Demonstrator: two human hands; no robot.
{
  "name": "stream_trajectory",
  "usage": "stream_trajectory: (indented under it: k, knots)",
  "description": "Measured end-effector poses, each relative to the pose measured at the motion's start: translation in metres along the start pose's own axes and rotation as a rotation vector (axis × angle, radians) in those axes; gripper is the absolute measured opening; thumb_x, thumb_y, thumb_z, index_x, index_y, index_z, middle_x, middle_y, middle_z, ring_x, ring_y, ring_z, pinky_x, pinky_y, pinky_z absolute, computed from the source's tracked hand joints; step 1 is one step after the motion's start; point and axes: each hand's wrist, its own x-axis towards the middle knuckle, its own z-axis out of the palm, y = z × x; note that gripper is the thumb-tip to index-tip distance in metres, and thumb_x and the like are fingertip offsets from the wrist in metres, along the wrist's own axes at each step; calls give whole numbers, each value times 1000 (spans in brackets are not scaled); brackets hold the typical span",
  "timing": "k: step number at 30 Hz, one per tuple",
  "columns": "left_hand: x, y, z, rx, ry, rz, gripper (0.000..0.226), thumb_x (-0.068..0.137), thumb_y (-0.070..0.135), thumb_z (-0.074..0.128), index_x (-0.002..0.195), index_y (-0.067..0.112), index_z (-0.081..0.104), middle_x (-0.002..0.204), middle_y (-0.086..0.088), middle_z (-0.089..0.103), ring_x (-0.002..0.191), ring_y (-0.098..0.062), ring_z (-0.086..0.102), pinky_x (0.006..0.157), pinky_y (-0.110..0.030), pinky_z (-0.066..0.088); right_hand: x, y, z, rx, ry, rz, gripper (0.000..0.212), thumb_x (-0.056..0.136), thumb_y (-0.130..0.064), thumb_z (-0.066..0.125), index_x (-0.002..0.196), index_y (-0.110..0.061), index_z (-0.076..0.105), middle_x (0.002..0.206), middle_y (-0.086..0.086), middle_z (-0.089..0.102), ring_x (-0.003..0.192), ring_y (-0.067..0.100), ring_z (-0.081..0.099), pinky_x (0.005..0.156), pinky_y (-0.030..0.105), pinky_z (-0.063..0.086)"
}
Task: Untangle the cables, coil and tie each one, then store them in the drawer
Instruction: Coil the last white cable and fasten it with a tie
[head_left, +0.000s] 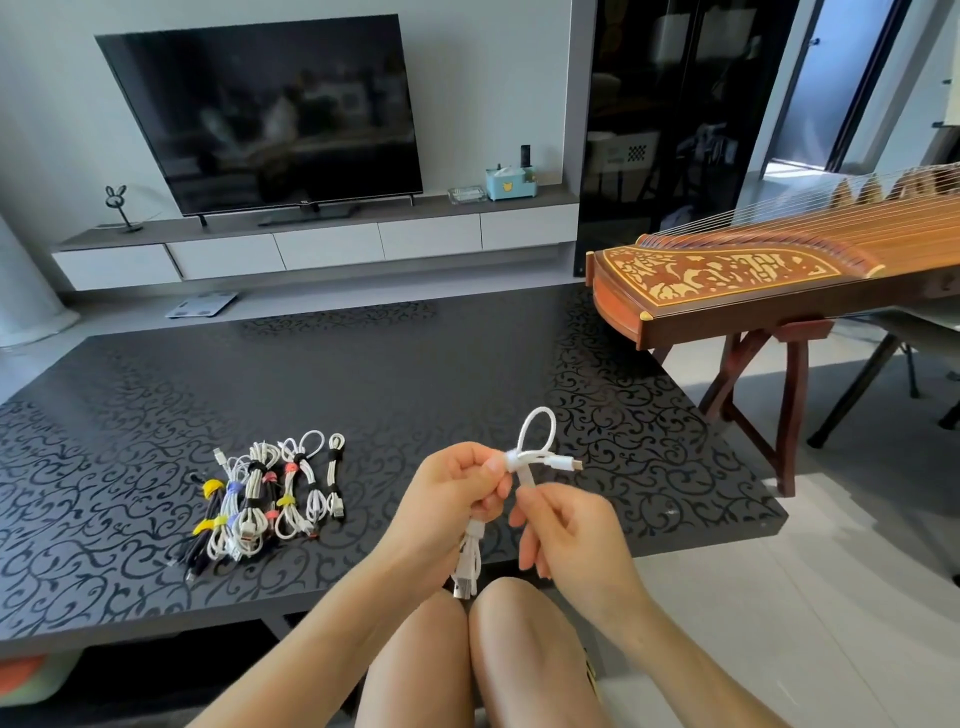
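Two hands over the worktop (415, 364) edge, left hand (457, 491) grip curled round a white cable (540, 454), right hand (569, 527) grip pinching its white tie (525, 477); tied cables (270, 493) left of both grips

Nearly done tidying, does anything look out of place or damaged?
Nothing stands out. Tied cable bundles lie side by side on the table; the left hand grips the white cable, the right hand pinches its tie.

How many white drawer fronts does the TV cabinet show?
5, in one row on the TV cabinet under the television: far-left front, second front, middle front, fourth front, far-right front. None looks hidden.
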Motion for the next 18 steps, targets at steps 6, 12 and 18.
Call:
stream_trajectory:
  k: [6,12,18]
  knots:
    - [-3,-13,8,641,213,308,25,90,8,57,70,22,59,62,7,62,52,0,49,52,-11,38,-7,-16,1,123,-58,150,33,95,-4,41,70,-7,62,44,3,57,35,9,40,39,17,34]
    - [-3,-15,-3,894,81,661,14,84,-5,58,76,2,67,62,6,59,64,2,48,64,-4,35,5,-32,-11,418,-163,417,41,96,-7,43,57,-6,57,39,4,41,31,13,26,36,19,24]
    - [1,-8,-12,1017,-33,888,13,86,12,59,81,3,66,65,4,51,61,-4,40,64,-8,32,18,-41,-21,827,-252,635,37,98,-15,44,67,-2,58,37,-3,33,27,5,27,28,16,24]
